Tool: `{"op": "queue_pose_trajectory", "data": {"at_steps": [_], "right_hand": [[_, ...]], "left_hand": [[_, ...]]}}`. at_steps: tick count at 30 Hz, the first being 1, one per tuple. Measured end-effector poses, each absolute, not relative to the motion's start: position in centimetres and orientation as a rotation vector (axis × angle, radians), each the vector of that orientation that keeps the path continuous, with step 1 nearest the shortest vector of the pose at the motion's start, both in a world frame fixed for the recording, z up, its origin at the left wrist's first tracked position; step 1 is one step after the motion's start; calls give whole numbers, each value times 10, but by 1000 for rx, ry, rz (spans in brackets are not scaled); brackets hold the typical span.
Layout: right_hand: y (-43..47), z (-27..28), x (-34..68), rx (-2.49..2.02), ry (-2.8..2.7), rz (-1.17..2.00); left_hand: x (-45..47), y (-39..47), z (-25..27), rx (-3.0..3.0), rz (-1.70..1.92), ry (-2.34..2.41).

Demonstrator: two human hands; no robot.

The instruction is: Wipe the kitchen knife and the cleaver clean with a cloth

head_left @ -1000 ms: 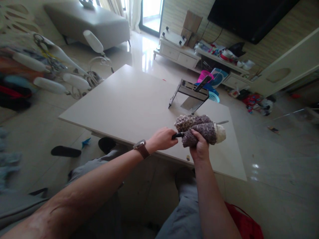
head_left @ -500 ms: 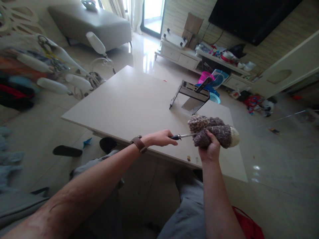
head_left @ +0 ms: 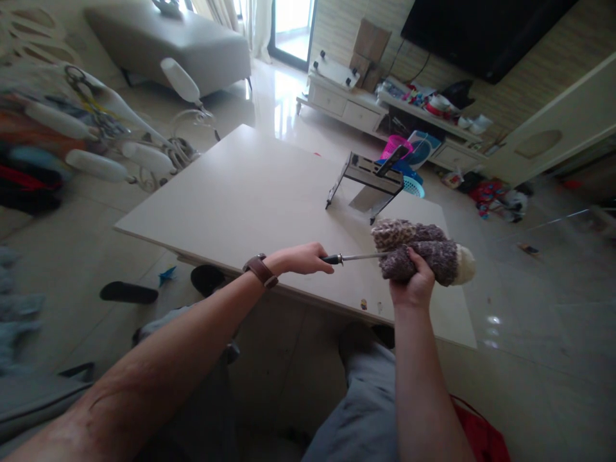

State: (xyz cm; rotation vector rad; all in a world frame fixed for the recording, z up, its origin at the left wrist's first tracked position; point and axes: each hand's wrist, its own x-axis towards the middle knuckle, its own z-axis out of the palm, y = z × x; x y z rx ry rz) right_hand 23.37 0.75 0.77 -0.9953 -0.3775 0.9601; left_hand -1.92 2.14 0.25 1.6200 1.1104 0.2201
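My left hand (head_left: 308, 258) is closed around the black handle of a sharpening steel (head_left: 363, 257). The thin metal rod points right, and its far end disappears into a fluffy cloth bundle (head_left: 418, 247), brown with a leopard-patterned part and a cream end. Wrapped round that bundle from below is my right hand (head_left: 414, 282), with the thumb on top. Both hands are above the near right part of the white table (head_left: 240, 192). Just beyond them stands a metal-framed knife block (head_left: 370, 176) with a black-handled knife (head_left: 392, 160) in its top.
Small stickers (head_left: 364, 304) mark the table's near edge. Left of the table hangs or stands a white lamp (head_left: 180, 78) with several shades. Pink and blue baskets (head_left: 397, 146) are behind the knife block. A low TV cabinet (head_left: 346, 109) lines the far wall.
My right hand has shifted right with the bundle, while my left hand has moved slightly left. More of the metal rod shows between them.
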Motion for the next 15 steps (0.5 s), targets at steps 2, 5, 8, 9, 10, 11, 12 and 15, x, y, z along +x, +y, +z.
{"op": "queue_pose_trajectory", "data": {"at_steps": [2,5,8,9,10,11,12,15], "right_hand": [[11,10,248,-974,-336,897],[14,11,264,-1000,-193,755],[15,11,270,-1037,-98,738],[15,11,270,-1041,-99,775],[14,11,268,-1042,-114,823],[13,10,265,-1038,-139,873],[12,10,260,-1029,-176,918],[8,8,242,-982,-305,1019]], "left_hand": [[-26,23,6,1660,225,1149],[-31,21,9,1705,274,1200],[-30,19,7,1727,349,1257],[-28,19,6,1733,377,1277],[-26,18,5,1742,405,1298],[-24,17,4,1760,435,1325],[-21,15,3,1795,472,1363],[-10,9,1,1988,566,1525]]}}
